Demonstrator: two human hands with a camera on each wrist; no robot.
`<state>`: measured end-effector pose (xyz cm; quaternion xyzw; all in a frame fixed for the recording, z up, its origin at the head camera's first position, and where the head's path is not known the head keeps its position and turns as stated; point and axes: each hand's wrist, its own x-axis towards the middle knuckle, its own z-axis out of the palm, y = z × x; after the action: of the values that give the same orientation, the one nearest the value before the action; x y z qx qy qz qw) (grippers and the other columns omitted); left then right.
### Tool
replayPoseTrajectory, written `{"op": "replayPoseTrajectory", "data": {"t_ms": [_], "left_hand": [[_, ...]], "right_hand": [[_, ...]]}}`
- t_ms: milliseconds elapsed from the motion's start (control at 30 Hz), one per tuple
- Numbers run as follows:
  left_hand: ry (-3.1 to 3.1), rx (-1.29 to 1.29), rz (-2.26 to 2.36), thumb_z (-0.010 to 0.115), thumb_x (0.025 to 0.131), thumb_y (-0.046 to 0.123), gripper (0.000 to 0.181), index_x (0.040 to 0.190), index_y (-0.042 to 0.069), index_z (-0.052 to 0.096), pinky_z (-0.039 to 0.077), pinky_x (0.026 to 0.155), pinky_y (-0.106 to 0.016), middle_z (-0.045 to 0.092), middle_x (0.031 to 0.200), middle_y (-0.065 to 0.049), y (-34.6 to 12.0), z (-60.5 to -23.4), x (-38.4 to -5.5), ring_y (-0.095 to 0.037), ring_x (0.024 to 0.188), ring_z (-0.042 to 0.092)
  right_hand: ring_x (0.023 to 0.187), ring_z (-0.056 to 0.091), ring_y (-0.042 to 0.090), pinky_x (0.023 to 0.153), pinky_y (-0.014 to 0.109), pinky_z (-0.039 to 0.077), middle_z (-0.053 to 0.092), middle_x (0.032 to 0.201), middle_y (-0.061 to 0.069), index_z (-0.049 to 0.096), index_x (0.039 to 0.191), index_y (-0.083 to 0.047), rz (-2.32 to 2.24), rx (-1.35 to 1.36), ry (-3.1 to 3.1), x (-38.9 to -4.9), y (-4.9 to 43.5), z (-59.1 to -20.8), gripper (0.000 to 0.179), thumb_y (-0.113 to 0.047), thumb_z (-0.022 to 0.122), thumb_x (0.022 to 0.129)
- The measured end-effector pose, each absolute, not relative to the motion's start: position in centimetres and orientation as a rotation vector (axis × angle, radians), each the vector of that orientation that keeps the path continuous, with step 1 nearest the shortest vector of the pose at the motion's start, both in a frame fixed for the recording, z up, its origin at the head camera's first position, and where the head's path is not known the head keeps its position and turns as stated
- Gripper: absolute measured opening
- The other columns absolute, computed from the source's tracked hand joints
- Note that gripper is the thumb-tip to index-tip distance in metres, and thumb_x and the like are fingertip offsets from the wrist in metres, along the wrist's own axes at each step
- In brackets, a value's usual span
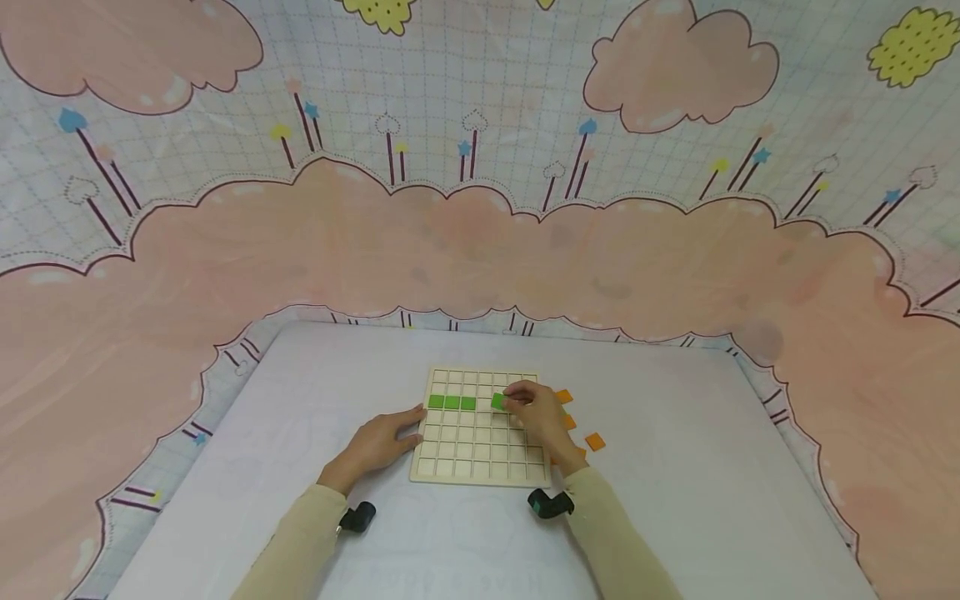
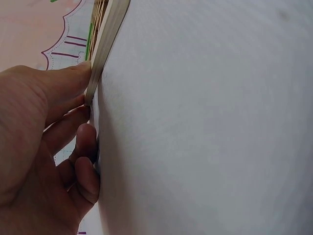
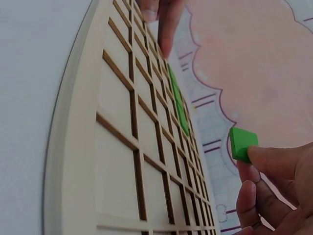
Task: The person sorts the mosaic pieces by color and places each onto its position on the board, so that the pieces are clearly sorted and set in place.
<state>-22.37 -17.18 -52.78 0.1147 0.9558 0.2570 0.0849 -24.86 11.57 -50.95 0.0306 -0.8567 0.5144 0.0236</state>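
A wooden grid board (image 1: 472, 482) of square cells lies on the white table. Three green square tiles (image 1: 452, 402) sit side by side in one row, starting at its left edge. My left hand (image 1: 375, 440) rests at the board's left side, its thumb and finger touching the edge, as the left wrist view (image 2: 44, 122) of the hand also shows. Over the board, my right hand (image 1: 538, 412) pinches another green tile (image 3: 243, 143) between thumb and fingertips. That tile is held apart from the board's surface, to the right of the row of three.
Several orange square tiles lie right of the board, partly hidden by my right hand; one loose orange tile (image 1: 595, 442) lies farther out. A cloud-patterned cloth (image 1: 480, 250) surrounds the white table (image 1: 712, 467). Dark cameras (image 1: 551, 504) are worn at both wrists.
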Motion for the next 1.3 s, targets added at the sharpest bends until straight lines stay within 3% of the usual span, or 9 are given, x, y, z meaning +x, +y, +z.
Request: {"op": "replayPoseTrajectory", "data": {"t_ms": [1000, 1300], "left_hand": [[2.846, 0.333, 0.768, 0.066, 0.094, 0.029, 0.054, 0.144, 0.019, 0.051, 0.037, 0.114, -0.056, 0.046, 0.153, 0.004, -17.0, -52.2, -22.1, -0.033, 0.14, 0.045], [2.843, 0.335, 0.761, 0.066, 0.094, 0.029, 0.053, 0.144, 0.019, 0.052, 0.037, 0.114, -0.056, 0.046, 0.152, 0.004, -17.1, -52.1, -21.9, -0.034, 0.14, 0.045]], "right_hand": [[0.076, 0.062, 0.013, 0.073, 0.028, 0.054, 0.072, 0.086, 0.004, 0.074, 0.093, -0.011, 1.537, 0.036, -2.722, -26.6, 8.9, -52.0, 0.008, -0.008, 0.072, 0.086], [0.074, 0.059, 0.014, 0.068, 0.027, 0.049, 0.07, 0.083, 0.002, 0.075, 0.091, -0.014, 1.39, 0.006, -2.771, -26.7, 8.5, -52.5, 0.007, -0.01, 0.072, 0.086]]}}
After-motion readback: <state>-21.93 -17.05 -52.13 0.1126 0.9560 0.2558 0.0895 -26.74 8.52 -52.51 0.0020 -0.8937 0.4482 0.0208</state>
